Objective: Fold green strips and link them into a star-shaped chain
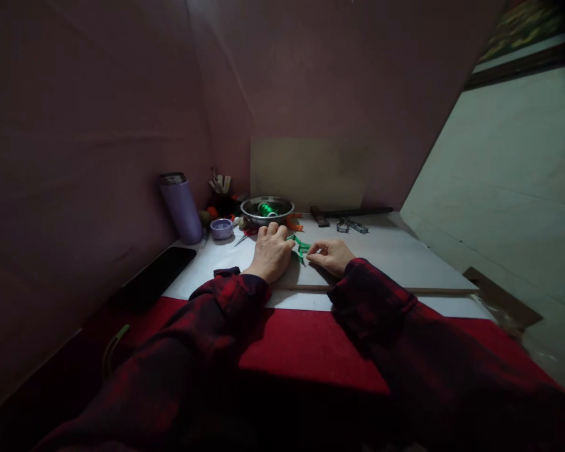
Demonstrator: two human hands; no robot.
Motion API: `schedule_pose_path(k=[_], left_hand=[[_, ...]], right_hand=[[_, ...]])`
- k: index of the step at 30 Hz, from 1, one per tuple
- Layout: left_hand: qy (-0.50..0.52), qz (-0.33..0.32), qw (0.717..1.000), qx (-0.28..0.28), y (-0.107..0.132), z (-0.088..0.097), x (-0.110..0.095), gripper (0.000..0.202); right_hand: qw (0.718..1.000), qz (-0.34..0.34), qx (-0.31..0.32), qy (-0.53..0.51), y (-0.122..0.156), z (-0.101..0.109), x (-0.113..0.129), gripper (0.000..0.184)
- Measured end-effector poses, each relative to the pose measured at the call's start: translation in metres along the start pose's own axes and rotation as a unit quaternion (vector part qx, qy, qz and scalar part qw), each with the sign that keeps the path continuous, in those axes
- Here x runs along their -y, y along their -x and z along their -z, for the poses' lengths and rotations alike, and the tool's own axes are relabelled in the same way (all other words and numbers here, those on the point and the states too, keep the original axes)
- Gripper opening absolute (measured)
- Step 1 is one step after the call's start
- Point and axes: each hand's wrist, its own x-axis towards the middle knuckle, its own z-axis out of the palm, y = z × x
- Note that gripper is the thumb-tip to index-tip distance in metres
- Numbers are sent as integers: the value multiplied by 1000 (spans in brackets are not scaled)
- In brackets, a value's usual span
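My left hand (272, 253) rests knuckles-up on the pale work board (395, 260), fingers curled over one end of a green ribbon piece (300, 247). My right hand (330, 255) lies just right of it, fingers pinched together at the ribbon's other end. The ribbon is folded into short green strips between the two hands. Both arms wear dark red plaid sleeves.
A metal bowl (267, 209) holding a green ribbon spool stands behind the hands. A purple tumbler (181, 207) and a small purple cup (221, 228) are at the left, a black phone (156, 276) nearer. Pliers (352, 225) and a dark-handled tool (348, 213) lie at the back right. Red cloth covers the near edge.
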Motion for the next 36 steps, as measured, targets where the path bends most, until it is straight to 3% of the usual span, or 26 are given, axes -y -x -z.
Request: schedule_pose_path(k=[21,36], left_hand=[[-9,-9,1000,-14,1,2,3,20],[-10,-20,998,-58,-1,-6,7,22]], right_hand=[[1000,-5,1,15,-6,-4,-8,13],[1000,-5,1,9,-1,0,-1,13]])
